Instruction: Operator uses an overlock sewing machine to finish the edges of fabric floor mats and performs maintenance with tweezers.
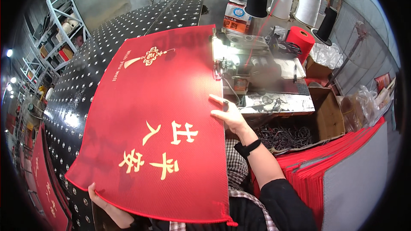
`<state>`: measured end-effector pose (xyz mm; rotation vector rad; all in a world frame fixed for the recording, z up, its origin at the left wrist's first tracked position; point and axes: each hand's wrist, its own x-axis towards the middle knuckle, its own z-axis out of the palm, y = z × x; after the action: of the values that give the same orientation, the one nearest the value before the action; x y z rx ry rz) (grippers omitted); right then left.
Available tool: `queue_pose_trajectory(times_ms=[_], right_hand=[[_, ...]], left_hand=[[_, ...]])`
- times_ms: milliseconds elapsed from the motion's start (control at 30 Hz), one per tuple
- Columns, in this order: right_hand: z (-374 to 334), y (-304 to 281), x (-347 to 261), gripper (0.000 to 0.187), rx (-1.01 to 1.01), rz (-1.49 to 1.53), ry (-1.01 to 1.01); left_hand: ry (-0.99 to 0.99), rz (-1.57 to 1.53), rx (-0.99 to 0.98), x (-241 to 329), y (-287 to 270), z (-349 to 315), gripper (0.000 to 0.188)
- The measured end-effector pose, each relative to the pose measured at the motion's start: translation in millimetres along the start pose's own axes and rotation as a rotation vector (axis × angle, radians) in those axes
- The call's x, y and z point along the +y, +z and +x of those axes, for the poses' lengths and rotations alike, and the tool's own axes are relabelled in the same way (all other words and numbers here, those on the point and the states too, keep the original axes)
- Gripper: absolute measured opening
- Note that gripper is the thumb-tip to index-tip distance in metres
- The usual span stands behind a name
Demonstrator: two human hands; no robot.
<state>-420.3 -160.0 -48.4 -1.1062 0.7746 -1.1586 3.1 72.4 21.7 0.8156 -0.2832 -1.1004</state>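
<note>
A large red floor mat (180, 94) with gold characters and a knot-shaped ornament lies across a dark table. Its right edge runs to the lit head of a sewing machine (220, 55). At the mat's near left corner, my left hand (100, 201) is closed on the edge, thumb on top and the other fingers hidden beneath. My right hand (231, 114) holds the right edge just nearer than the machine, two digits reaching over the top; its other fingers are mostly hidden. A dark band is round my right wrist. Red edging sticks out at the near right corner.
The black table (128, 22) is studded with metal balls. Thread cones, including a red cone (300, 38), stand behind the machine. A cardboard box (332, 113) of dark scraps is at right, beside a stack of red-edged mats (312, 179). More mats (47, 184) lie at left.
</note>
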Motion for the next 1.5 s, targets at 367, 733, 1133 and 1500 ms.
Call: queue_pose_trajectory(times_ms=[367, 733, 1133, 1500], right_hand=[[-56, 30, 4, 0.07, 0.03, -0.076, 0.006], [-1, 13, -14, 0.068, 0.105, 0.073, 0.026], [-7, 16, -3, 0.067, 0.096, 0.152, 0.028], [3, 30, 11, 0.068, 0.08, 0.073, -0.094]], left_hand=[[0.016, 0.11, 0.135, -27, 41, 68, 0.048], [0.081, 0.09, 0.134, -66, 79, 114, 0.034], [0.142, 0.347, 0.178, -83, 102, 194, 0.032], [0.04, 0.313, 0.053, -68, 83, 264, 0.032]])
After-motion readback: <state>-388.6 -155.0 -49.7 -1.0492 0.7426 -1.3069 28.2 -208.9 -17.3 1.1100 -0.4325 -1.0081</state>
